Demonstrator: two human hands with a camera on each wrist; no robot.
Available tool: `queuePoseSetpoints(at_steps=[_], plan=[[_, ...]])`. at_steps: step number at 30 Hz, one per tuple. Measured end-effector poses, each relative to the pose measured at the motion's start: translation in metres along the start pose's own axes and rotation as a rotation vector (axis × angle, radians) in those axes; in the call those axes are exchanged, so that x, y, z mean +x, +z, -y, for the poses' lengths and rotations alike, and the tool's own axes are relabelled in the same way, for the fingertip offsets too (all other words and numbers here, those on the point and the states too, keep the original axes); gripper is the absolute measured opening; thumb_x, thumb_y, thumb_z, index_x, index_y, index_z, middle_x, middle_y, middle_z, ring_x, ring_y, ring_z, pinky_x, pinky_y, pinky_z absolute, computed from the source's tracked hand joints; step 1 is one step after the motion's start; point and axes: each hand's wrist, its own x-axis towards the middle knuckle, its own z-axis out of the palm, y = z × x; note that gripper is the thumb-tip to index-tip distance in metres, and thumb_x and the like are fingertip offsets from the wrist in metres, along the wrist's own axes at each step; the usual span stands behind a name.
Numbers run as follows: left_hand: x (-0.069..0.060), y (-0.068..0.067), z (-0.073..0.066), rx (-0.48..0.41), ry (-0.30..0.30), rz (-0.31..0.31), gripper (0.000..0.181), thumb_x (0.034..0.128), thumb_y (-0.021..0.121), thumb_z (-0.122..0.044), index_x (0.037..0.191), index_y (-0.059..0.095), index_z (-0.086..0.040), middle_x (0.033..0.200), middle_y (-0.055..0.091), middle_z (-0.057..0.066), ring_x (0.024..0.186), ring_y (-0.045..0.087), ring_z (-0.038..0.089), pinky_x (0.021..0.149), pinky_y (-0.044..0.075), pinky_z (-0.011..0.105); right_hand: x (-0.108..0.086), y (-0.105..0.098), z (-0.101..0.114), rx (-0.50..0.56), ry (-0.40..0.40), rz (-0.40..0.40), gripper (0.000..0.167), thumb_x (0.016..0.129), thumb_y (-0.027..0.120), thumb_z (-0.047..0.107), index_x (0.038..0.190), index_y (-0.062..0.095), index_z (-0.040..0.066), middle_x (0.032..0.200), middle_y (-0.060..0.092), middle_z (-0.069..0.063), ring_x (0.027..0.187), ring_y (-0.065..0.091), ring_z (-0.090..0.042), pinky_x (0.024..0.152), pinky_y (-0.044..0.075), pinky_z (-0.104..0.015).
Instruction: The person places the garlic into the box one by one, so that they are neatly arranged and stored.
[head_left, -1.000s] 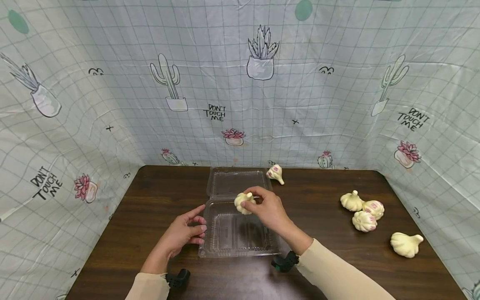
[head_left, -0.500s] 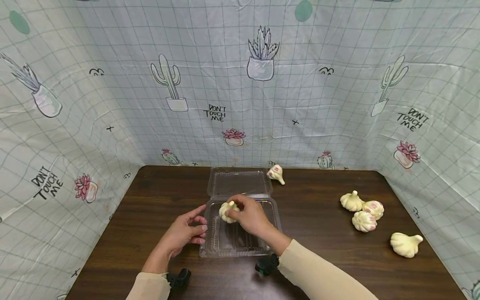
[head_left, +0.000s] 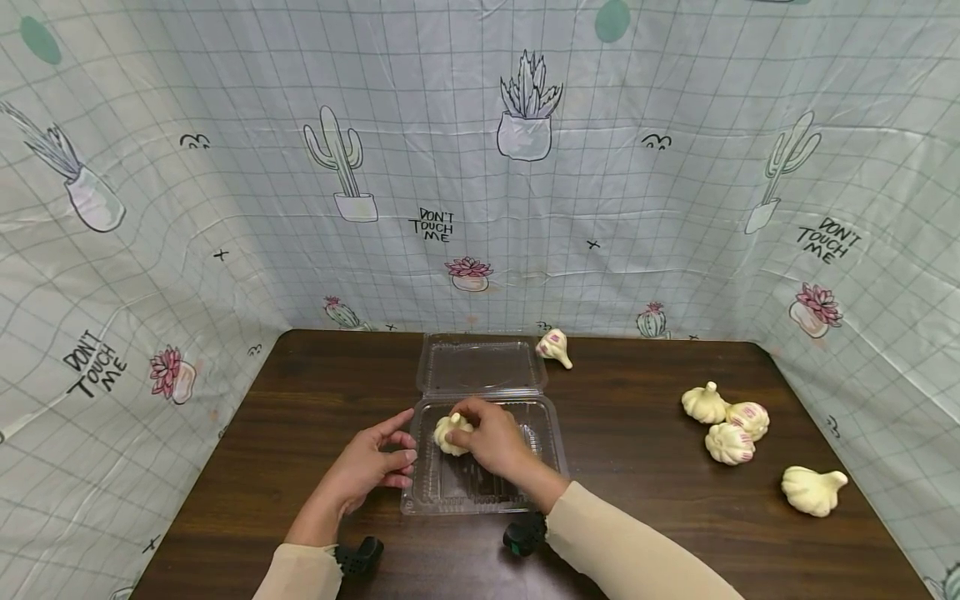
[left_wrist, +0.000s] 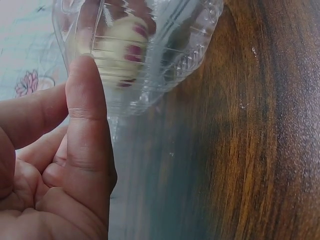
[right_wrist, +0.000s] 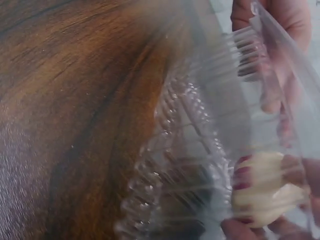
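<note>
My right hand (head_left: 491, 437) holds a garlic bulb (head_left: 450, 434) by its sides, stem up, inside the base of an open clear plastic clamshell container (head_left: 558, 433). Purple marks on the bulb (left_wrist: 124, 52) show through the plastic wall in the left wrist view. At the container's left edge my left hand (head_left: 367, 462) has its fingers loosely extended, with the fingertips at the rim. Seen from the right wrist, the bulb (right_wrist: 265, 187) sits behind the clear wall, between my fingers. Whether it touches the container floor is hidden.
One garlic bulb (head_left: 553, 348) lies behind the container, near the lid (head_left: 480, 367), which is folded back. Three more form a cluster (head_left: 727, 421) on the right, and another bulb (head_left: 813, 490) lies nearer the front right. A printed curtain (head_left: 465, 167) encloses the brown table (head_left: 330, 375).
My right hand has carried the garlic bulb leftward and down, from above the container's middle to the left part of its base. The left hand stays at the edge.
</note>
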Motion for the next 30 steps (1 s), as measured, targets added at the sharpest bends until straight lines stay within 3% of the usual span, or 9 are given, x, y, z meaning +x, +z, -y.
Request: queuePoseSetpoints(at_steps=[10, 17, 21, 27, 30], plan=[[0.000, 0.000, 0.001, -0.003, 0.002, -0.001, 0.071, 0.1014, 0.063, 0.006, 0.165, 0.035, -0.007, 0.120, 0.053, 0.015, 0.083, 0.062, 0.018, 0.068, 0.064, 0.027, -0.001, 0.008, -0.003, -0.053, -0.015, 0.004, 0.023, 0.089, 0.085, 0.019, 0.110, 0.075, 0.015, 0.111, 0.078, -0.004, 0.088, 0.067, -0.015, 0.072, 0.053, -0.029], [0.000, 0.001, 0.001, 0.001, 0.004, 0.002, 0.071, 0.1014, 0.063, 0.006, 0.165, 0.034, -0.007, 0.120, 0.054, 0.015, 0.084, 0.062, 0.018, 0.069, 0.064, 0.027, -0.004, 0.010, -0.004, -0.246, -0.020, -0.099, 0.031, 0.085, 0.089, 0.024, 0.111, 0.075, 0.014, 0.106, 0.072, -0.006, 0.091, 0.067, -0.022, 0.071, 0.053, -0.037], [0.000, 0.001, 0.001, 0.000, 0.006, 0.004, 0.071, 0.1014, 0.062, 0.006, 0.165, 0.034, -0.006, 0.120, 0.054, 0.015, 0.084, 0.062, 0.018, 0.069, 0.064, 0.027, -0.004, 0.010, -0.003, -0.221, -0.063, -0.095, 0.027, 0.084, 0.088, 0.016, 0.110, 0.079, 0.014, 0.107, 0.072, -0.006, 0.092, 0.067, -0.022, 0.074, 0.054, -0.036], [0.001, 0.002, 0.001, -0.001, 0.003, 0.015, 0.071, 0.1020, 0.062, 0.006, 0.166, 0.033, -0.007, 0.122, 0.054, 0.017, 0.084, 0.062, 0.018, 0.069, 0.064, 0.027, -0.004, 0.013, -0.001, -0.130, -0.124, -0.031, 0.030, 0.085, 0.083, 0.001, 0.114, 0.080, 0.009, 0.122, 0.074, -0.010, 0.114, 0.067, -0.032, 0.097, 0.056, -0.048], [0.001, 0.003, 0.002, 0.003, 0.001, 0.014, 0.071, 0.1022, 0.061, 0.006, 0.166, 0.033, -0.008, 0.122, 0.054, 0.017, 0.084, 0.062, 0.018, 0.069, 0.064, 0.027, -0.003, 0.014, 0.000, -0.146, -0.131, -0.035, 0.033, 0.084, 0.082, -0.002, 0.115, 0.078, 0.008, 0.124, 0.074, -0.011, 0.117, 0.066, -0.036, 0.099, 0.054, -0.050]])
